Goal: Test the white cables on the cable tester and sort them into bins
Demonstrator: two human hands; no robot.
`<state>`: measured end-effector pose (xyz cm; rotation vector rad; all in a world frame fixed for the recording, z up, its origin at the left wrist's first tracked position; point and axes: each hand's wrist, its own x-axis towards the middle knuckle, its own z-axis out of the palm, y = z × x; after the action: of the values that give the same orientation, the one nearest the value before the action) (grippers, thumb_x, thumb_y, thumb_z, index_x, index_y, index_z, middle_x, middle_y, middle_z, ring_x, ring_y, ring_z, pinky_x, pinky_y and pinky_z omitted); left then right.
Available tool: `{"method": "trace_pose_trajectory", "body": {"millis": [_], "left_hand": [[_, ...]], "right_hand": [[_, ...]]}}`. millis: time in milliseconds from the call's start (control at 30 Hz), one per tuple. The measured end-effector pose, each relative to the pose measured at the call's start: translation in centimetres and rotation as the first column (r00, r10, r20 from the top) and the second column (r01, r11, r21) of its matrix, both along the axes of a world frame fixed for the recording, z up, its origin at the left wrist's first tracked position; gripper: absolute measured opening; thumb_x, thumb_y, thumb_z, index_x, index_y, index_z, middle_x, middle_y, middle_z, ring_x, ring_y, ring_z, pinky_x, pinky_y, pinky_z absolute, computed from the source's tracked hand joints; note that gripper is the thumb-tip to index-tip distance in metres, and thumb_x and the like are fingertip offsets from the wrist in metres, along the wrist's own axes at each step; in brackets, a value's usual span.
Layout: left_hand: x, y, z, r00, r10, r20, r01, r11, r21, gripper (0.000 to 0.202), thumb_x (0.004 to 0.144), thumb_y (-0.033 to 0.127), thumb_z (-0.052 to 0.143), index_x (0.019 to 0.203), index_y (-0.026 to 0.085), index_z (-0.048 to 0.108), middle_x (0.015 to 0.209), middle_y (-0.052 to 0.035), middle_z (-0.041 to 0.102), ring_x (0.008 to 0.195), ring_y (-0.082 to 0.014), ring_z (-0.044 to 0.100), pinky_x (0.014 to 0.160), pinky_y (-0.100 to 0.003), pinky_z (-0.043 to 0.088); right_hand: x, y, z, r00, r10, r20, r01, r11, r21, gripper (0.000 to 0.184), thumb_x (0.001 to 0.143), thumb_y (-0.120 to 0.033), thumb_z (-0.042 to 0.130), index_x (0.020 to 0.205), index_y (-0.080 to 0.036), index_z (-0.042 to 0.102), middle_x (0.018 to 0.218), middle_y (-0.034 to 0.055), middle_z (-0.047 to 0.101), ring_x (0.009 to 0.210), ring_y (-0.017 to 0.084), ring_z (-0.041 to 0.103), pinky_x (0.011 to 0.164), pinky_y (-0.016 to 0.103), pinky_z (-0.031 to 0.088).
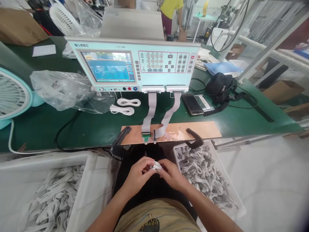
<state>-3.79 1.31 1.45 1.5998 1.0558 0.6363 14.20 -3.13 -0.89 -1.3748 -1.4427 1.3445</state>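
Above my lap, a small coiled white cable (pixel 156 165) is pinched between both hands. My left hand (pixel 141 170) closes on its left side with thumb and fingers, and my right hand (pixel 171 172) grips its right side. The cable's ends are hidden by my fingers. Just beyond my hands, a green connector board (pixel 146 138) and a second small connector (pixel 154 139) sit at the edge of a wooden board (pixel 205 129). Grey ribbon cables (pixel 150 112) run from them up to a tester (pixel 135 64) with a lit screen. Two coiled white cables (pixel 122 110) lie below the tester.
A white bin (pixel 88 174) of bundled cables stands at left, another bin (pixel 225 167) at right. Black clamps (pixel 120 140) hold the board. A fan (pixel 14 93), plastic bag (pixel 65 90), phone (pixel 192 104) and black pouch (pixel 218 87) are on the green table. A person (pixel 171 11) stands behind.
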Motion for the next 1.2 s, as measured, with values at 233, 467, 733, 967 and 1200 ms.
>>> {"method": "trace_pose_trajectory", "body": {"millis": [233,467,733,967,1200], "left_hand": [[0.1,0.7,0.3,0.999,0.024,-0.036,-0.017,0.982,0.188,0.009,0.075,0.026,0.061,0.075,0.021,0.068,0.07,-0.0026,0.06,0.066,-0.0155,0.052,0.063,-0.025,0.042],[1.2,1.5,0.5,0.992,0.121,0.028,-0.122,0.992,0.026,0.013,0.074,0.031,0.061,0.075,0.019,0.066,0.065,-0.0004,0.055,0.055,-0.0113,0.051,0.046,-0.019,0.039],[1.2,2.7,0.3,0.85,0.328,0.413,0.007,0.776,-0.631,0.021,0.072,0.033,0.064,0.08,0.014,0.062,0.054,0.0018,0.055,0.042,-0.0074,0.048,0.039,-0.017,0.038],[0.5,2.4,-0.4,0.781,0.393,0.485,0.029,0.753,-0.658,0.025,0.069,0.024,0.071,0.09,0.012,0.065,0.059,0.0,0.06,0.048,-0.0071,0.052,0.047,-0.018,0.042],[1.3,2.6,-0.7,0.779,0.414,0.472,-0.038,0.781,-0.623,0.025,0.07,0.029,0.069,0.088,0.012,0.064,0.05,0.0027,0.056,0.043,-0.0075,0.049,0.042,-0.018,0.041]], "right_hand": [[-0.3,0.1,0.4,0.831,0.033,0.555,-0.253,0.912,0.324,0.017,0.091,-0.021,0.038,0.091,-0.018,0.055,0.076,0.0038,0.059,0.065,0.015,0.054,0.059,0.024,0.036],[-1.0,2.7,0.7,0.815,-0.239,0.528,-0.104,0.836,0.539,0.02,0.089,-0.019,0.039,0.077,-0.017,0.054,0.071,0.0053,0.055,0.069,0.019,0.049,0.066,0.032,0.034],[-2.4,5.1,1.3,0.945,-0.325,0.029,0.307,0.917,0.255,0.023,0.089,-0.033,0.047,0.08,-0.018,0.061,0.07,0.0009,0.058,0.067,0.016,0.053,0.065,0.026,0.04],[-2.4,5.7,1.5,0.948,-0.319,-0.012,0.311,0.917,0.25,0.023,0.086,-0.034,0.051,0.076,-0.017,0.063,0.069,0.0009,0.058,0.065,0.015,0.052,0.063,0.025,0.041],[-2.3,5.9,1.9,0.951,-0.301,-0.075,0.31,0.937,0.164,0.024,0.083,-0.037,0.054,0.073,-0.016,0.063,0.065,-0.0004,0.056,0.061,0.014,0.049,0.058,0.024,0.039]]}}
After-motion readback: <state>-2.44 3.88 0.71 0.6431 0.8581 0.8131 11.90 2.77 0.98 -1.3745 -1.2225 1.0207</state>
